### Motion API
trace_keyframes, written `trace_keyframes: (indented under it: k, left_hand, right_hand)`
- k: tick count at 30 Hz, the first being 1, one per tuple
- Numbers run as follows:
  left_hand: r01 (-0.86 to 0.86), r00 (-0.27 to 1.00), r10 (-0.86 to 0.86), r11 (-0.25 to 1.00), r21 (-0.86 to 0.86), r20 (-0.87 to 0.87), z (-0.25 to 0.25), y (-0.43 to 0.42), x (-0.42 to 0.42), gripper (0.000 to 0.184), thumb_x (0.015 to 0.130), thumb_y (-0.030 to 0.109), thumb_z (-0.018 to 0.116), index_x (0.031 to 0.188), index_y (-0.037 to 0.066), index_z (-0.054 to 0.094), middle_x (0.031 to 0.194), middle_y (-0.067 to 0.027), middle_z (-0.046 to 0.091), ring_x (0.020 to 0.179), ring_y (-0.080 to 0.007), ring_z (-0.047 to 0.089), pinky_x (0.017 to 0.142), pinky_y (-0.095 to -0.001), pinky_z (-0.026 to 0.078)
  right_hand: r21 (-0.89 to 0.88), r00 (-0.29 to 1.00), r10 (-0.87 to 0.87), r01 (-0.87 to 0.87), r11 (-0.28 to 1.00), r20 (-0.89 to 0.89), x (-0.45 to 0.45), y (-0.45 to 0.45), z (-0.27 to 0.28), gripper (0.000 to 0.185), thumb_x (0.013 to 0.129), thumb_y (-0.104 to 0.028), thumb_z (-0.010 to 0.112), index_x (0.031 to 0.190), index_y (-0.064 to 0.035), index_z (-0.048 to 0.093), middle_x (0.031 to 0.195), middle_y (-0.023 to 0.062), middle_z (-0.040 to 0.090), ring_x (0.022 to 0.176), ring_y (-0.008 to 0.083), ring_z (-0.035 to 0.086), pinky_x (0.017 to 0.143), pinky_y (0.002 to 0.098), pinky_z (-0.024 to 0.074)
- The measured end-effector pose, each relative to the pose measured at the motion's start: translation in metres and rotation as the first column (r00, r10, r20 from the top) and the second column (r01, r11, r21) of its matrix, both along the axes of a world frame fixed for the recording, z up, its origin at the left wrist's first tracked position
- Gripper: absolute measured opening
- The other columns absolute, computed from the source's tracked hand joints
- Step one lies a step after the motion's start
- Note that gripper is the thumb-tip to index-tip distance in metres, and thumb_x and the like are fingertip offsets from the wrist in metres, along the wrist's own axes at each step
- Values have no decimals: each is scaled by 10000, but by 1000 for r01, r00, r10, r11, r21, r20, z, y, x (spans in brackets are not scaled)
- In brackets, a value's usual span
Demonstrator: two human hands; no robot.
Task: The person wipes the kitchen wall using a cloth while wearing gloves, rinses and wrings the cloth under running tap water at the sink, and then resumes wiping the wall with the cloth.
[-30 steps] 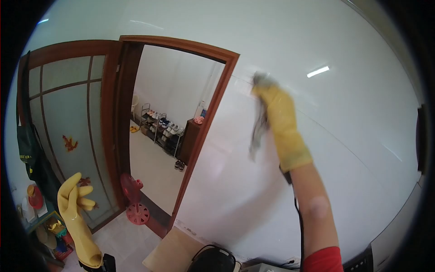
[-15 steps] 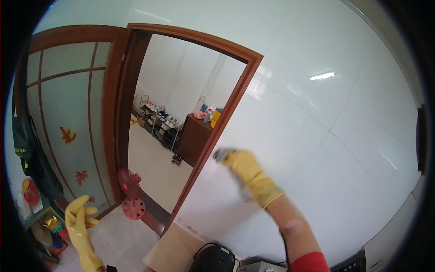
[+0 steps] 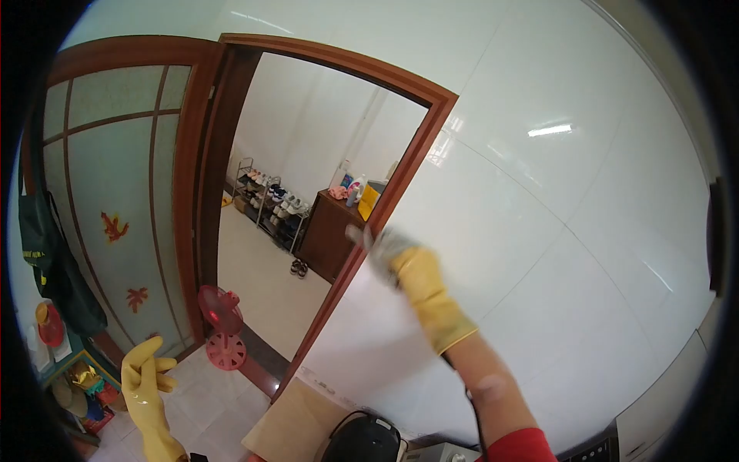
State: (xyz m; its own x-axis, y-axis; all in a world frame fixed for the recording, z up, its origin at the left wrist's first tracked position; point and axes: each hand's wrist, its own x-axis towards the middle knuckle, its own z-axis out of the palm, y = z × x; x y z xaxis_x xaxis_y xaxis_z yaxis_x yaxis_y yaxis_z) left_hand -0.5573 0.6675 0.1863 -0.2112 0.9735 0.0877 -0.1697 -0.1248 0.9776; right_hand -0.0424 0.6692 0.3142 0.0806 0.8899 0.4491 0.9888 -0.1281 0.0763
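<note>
At the right-hand post of the brown door frame (image 3: 339, 289), just where it meets the white wall (image 3: 523, 254), the right hand (image 3: 412, 266) in its yellow rubber glove holds a grey cloth (image 3: 387, 248); the gloved fingers are clamped on the cloth, though blur and the cloth itself hide how each one lies; the cloth's far end overlaps the post and, in this view, passes its inner edge, but whether it touches the wood I cannot tell; a red sleeve (image 3: 519, 446) shows at the arm's lower end.

Toward the lower left, well apart from the cloth, the left hand (image 3: 146, 377), gloved in yellow too, is raised with nothing in its grasp; its fingers are loosely bent, with gaps between some of them; behind it are the tiled floor and the lower right corner of the glass-panelled door (image 3: 115, 169); to its right a red fan (image 3: 221, 308) stands near the foot of the frame's left post.

At the bottom, below the wall, is a beige board (image 3: 289, 420), with a black appliance (image 3: 362, 443) by its right edge; through the doorway a shoe rack (image 3: 269, 208) stands beside a brown cabinet (image 3: 327, 239).
</note>
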Motion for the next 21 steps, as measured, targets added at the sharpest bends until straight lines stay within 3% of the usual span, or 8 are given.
trace_keyframes:
  k: [1, 5, 6, 8, 10, 13, 16, 21]
  left_hand:
    - [1, 1000, -1, 1000, 0, 0, 0, -1, -3, 233, 973, 107, 488, 1123, 66, 661, 812, -64, 688, 532, -76, 520, 497, -193, 381]
    - [-20, 995, 20, 1000, 6, -101, -4, -2, -29, 240, 979, 121, 489, 1137, 63, 661, 814, -60, 688, 520, -73, 518, 477, -182, 363]
    - [-56, 987, 58, 998, 18, -150, -10, 1, -41, 247, 986, 136, 490, 1151, 64, 659, 815, -58, 687, 517, -66, 516, 469, -177, 354]
    - [-82, 989, 84, 996, 21, -121, -29, 8, -65, 255, 994, 154, 490, 1165, 67, 658, 813, -55, 686, 514, -56, 512, 465, -170, 345]
    - [-158, 977, 159, 987, 23, -139, -19, 4, -66, 278, 1009, 204, 495, 1196, 72, 653, 810, -51, 681, 509, -29, 498, 456, -157, 325]
    - [-134, 981, 135, 991, 15, -142, -29, 9, -62, 261, 998, 172, 493, 1174, 74, 660, 796, -48, 673, 507, -40, 494, 462, -164, 336]
    - [-83, 992, 74, 993, -80, -104, -35, 14, -32, 249, 980, 122, 487, 1148, 73, 664, 780, -48, 666, 504, -52, 491, 471, -174, 351]
    - [59, 993, -72, 989, -133, -96, -25, 2, -1, 244, 962, 74, 478, 1113, 67, 669, 764, -52, 658, 507, -64, 493, 487, -186, 376]
  right_hand:
    - [13, 879, 37, -35, 999, -475, -27, -13, -20, 89, 797, -179, 617, 796, -129, 691, 774, 46, 676, 703, 252, 635, 637, 376, 520]
    - [92, 809, 336, -335, 938, -481, -27, -22, -22, 205, 850, -200, 577, 921, -98, 740, 839, 95, 712, 778, 155, 655, 745, 292, 512]
    - [-72, 921, 229, -263, 962, -315, -24, -25, 13, 236, 820, -146, 587, 987, -90, 745, 919, 94, 725, 856, 156, 658, 805, 287, 505]
    - [148, 677, 69, 60, 987, -733, -83, -38, 100, 236, 781, -133, 611, 959, -40, 733, 915, 83, 723, 852, 137, 640, 779, 268, 497]
    - [368, 996, 9, 25, 930, -92, -42, -27, 171, 235, 776, -208, 635, 894, -15, 699, 801, 56, 662, 755, 129, 577, 658, 297, 468]
    - [698, 658, 407, 259, 668, -633, -94, -30, 245, 313, 811, -298, 625, 849, 7, 685, 767, 61, 635, 742, 150, 568, 640, 315, 458]
    - [833, 965, 243, -51, 551, -102, -57, -13, 227, 328, 853, -311, 589, 852, 3, 686, 779, 62, 636, 762, 162, 573, 647, 323, 461]
    - [314, 937, -248, 166, 935, 245, -16, -3, 63, 141, 816, -245, 593, 859, -182, 711, 823, 70, 699, 731, 277, 668, 624, 389, 508]
